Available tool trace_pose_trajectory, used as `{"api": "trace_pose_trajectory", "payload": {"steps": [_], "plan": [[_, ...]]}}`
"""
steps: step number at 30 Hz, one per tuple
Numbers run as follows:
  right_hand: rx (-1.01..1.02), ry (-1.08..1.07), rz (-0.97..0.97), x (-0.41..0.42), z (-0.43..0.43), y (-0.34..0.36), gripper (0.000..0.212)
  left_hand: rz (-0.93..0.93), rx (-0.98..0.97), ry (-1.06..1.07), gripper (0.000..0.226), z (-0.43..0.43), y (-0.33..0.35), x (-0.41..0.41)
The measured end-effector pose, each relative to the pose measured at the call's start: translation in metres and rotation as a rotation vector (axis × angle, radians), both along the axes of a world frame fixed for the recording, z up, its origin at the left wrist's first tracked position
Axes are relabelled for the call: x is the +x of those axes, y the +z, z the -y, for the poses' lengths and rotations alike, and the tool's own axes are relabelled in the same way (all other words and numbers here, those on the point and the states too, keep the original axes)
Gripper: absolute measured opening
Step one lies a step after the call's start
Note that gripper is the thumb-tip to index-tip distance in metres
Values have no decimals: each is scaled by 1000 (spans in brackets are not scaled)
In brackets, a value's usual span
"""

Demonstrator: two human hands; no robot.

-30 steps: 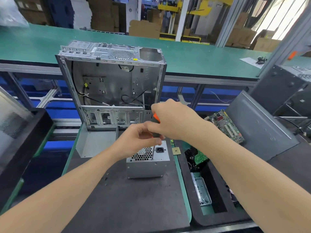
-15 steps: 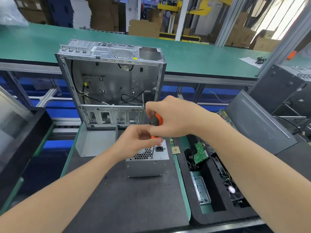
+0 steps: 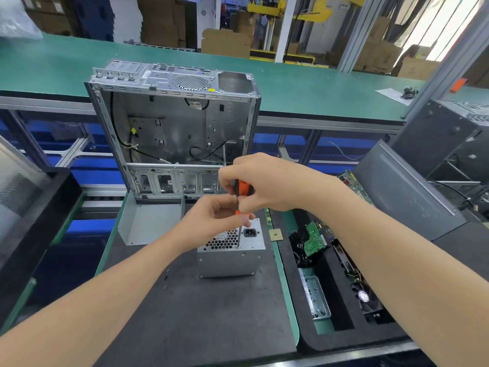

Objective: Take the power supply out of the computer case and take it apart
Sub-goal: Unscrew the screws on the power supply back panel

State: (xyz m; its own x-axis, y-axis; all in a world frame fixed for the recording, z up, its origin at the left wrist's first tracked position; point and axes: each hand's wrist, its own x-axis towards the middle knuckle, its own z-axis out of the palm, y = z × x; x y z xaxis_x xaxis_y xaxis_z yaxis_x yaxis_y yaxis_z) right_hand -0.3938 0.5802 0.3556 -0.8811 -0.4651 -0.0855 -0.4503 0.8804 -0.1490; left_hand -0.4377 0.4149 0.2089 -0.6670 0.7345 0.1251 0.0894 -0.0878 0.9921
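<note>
1. Count: one power supply (image 3: pixel 230 254), one computer case (image 3: pixel 173 131), one screwdriver (image 3: pixel 242 197), two hands in the work area. One loose bent metal panel (image 3: pixel 148 222) stands left of the supply. One small square chip (image 3: pixel 275 235) lies on the green strip to its right.

2. Location of the power supply: out of the case, standing on the dark mat (image 3: pixel 201 313) in front of the case, not touching it.

3. Right hand (image 3: pixel 267 181): closed round the orange and black handle of the screwdriver, held upright above the supply.

4. Left hand (image 3: pixel 217 218): thumb and fingertips pinched on the lower end of the handle, where the shaft begins.

5. The shaft runs down from the left fingers; its tip meets the top face of the supply between the honeycomb grille and the mains socket.

6. Edges and room: the mat in front of the supply, towards the person, is bare apart from a few small dark specks near the left forearm. The supply sits near the mat's right edge, close to the green border. Beyond that border lies a black foam tray (image 3: pixel 344 300) holding circuit boards, a fan and a small metal bracket.

7. Appearance of the supply: a grey metal box, casing closed, with a hexagonal vent grille and a black three-pin socket on its upper face. The front wall is plain with small slots along its edges.

8. The case stands upright, side open, interior mostly bare with black cables hanging inside.
</note>
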Motion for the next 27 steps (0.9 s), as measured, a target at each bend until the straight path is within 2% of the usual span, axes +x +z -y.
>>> {"api": "trace_pose_trajectory", "payload": {"steps": [5,7,9,10,13,18,22,25,27], "plan": [[-35,42,-13,3,-3,0,28,-44,-34,36,18,-2,-1,2],[39,-32,-187,8,-1,-4,32,-54,-36,53,20,-3,-2,1],[182,-197,-419,11,6,-12,46,-39,-34,72,22,-4,-1,2],[220,-281,-472,12,11,-15,53,-40,-38,72,21,-5,-1,2],[146,-370,-371,11,16,-20,52,-67,-45,50,18,-5,-1,3],[-115,-242,-78,9,6,-9,18,-39,-22,30,17,-1,-3,-1],[-194,-185,12,11,3,-4,26,-65,-44,1,19,1,-2,-4],[-194,-169,20,12,-1,-4,28,-76,-48,6,24,0,-2,-4],[-91,-202,-122,13,1,-8,31,-81,-43,36,19,-2,-2,-2]]}}
